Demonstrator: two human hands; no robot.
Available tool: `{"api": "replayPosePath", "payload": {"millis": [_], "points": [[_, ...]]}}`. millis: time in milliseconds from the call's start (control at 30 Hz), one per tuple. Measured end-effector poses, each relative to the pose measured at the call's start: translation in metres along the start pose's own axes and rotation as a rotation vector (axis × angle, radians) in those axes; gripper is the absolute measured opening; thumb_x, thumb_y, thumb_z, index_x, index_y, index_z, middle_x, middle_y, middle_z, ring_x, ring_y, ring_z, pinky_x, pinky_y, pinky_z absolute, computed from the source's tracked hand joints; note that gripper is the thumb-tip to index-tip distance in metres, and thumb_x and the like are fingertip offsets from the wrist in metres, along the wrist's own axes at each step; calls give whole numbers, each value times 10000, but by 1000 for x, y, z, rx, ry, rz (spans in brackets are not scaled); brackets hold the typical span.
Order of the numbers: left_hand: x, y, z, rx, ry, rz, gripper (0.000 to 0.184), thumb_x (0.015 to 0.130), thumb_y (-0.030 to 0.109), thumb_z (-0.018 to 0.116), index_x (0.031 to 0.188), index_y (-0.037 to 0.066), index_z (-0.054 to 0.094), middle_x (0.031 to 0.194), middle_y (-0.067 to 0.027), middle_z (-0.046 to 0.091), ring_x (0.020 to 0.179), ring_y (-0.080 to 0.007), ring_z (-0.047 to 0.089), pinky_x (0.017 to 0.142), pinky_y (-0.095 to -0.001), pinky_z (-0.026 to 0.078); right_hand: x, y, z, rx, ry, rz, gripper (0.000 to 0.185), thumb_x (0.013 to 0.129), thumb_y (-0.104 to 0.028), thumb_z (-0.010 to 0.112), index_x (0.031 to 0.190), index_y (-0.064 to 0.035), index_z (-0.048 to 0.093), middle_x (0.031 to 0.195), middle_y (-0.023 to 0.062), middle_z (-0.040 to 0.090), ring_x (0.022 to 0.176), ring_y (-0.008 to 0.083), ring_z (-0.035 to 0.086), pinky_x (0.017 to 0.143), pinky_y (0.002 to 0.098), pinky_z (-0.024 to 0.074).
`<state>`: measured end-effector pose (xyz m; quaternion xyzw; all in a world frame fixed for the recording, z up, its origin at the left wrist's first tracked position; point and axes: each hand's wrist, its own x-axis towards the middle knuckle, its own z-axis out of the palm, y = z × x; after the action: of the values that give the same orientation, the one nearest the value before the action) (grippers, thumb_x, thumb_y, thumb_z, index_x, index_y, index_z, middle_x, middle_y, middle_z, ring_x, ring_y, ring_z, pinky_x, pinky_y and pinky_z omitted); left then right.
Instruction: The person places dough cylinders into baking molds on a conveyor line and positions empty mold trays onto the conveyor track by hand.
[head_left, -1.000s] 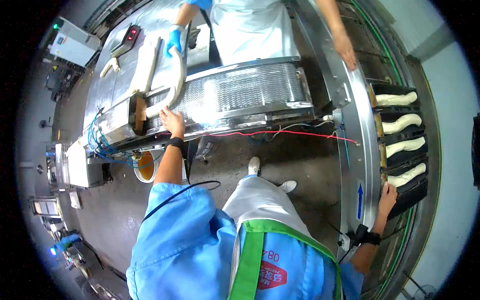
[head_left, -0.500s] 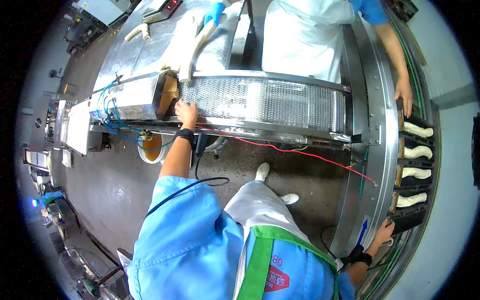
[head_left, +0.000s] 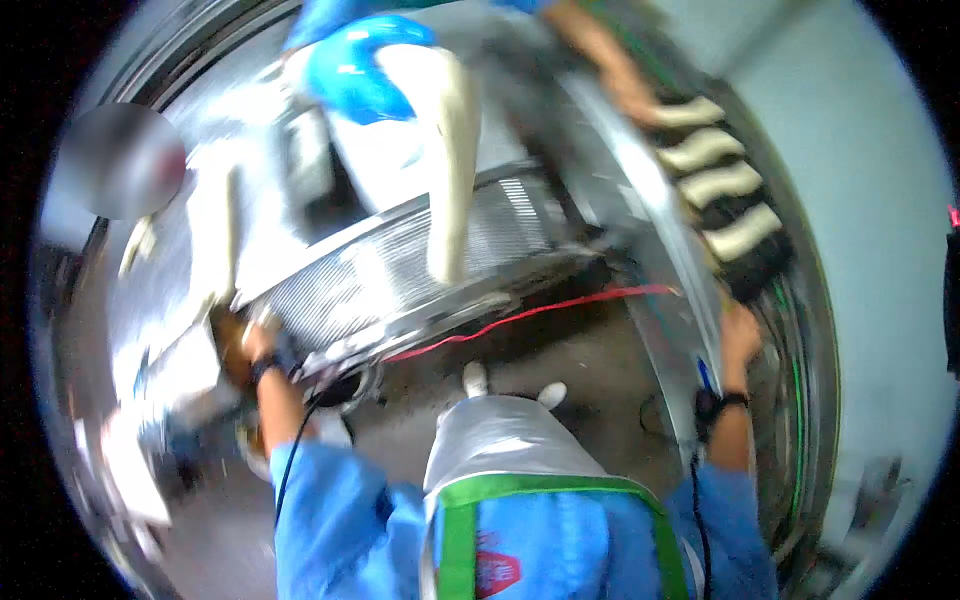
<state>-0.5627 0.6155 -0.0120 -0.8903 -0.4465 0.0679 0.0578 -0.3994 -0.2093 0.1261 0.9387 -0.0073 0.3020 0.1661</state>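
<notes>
A worker's bare left hand (head_left: 260, 338), at the left of the frame, reaches to the brown-edged mouth of a metal housing (head_left: 190, 370) at the near end of a conveyor belt (head_left: 330, 290); blur hides whether its fingers are spread, pressed together or pinching anything. Well apart from those fingers, toward the upper center, a long strip of pale dough (head_left: 452, 175) hangs over the belt, its upper end in the grasp of a co-worker's blue-gloved hand (head_left: 360, 72), fingers wrapped about it. The strip is smooth and thick, bending at the top and narrowing to a rounded lower tip.

At right, the worker's right hand (head_left: 740, 335) is just below a row of black trays (head_left: 757, 265), its finger position impossible to tell. Four wavy, cream-colored dough pieces (head_left: 742, 232) lie across the trays, above the fingers and beside a shiny metal rail (head_left: 660, 200). The co-worker's bare hand (head_left: 632, 95) is close to the topmost piece. The belt has a ribbed, gray metallic surface; a slim red cord (head_left: 520, 318) runs below it. Another pale dough length (head_left: 212, 235) lies on the glossy steel table at upper left.
</notes>
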Motion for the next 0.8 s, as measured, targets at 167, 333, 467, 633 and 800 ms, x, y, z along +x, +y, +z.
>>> {"api": "replayPosePath", "payload": {"millis": [167,333,467,633,800], "points": [[-14,-24,4,-759,1,-210,463,717,410,482,1000,44,507,931,-163,534,797,-246,539,686,-315,436,10,-20,0,239,-262,196,277,687,-180,537,932,-52,563,946,90,553,878,270,494,724,414,384],[-10,-13,20,-1170,-38,-282,383,710,336,488,952,38,494,856,-137,520,720,-224,522,667,-303,429,29,-40,22,356,-326,191,398,696,-156,549,1070,-40,481,1074,91,481,1014,269,406,824,402,321],[-24,-3,13,-1243,-57,-184,321,705,277,493,914,34,485,796,-116,508,658,-206,508,652,-293,424,15,-45,17,403,-208,120,427,663,-182,567,1065,-68,482,1110,73,447,1051,254,370,812,416,327],[-48,-11,15,-1197,-50,113,244,698,203,499,866,28,473,721,-90,493,580,-184,491,634,-281,417,-20,-39,-1,564,-459,132,406,701,-222,558,1061,-56,473,1110,80,438,1062,271,354,832,420,316],[-79,-8,7,-1533,-245,5,245,696,184,502,863,10,464,711,-87,493,584,-182,485,635,-282,411,-56,-20,-4,608,-510,111,346,745,-223,529,1047,-57,493,1082,115,473,1028,295,394,856,404,322]]}}
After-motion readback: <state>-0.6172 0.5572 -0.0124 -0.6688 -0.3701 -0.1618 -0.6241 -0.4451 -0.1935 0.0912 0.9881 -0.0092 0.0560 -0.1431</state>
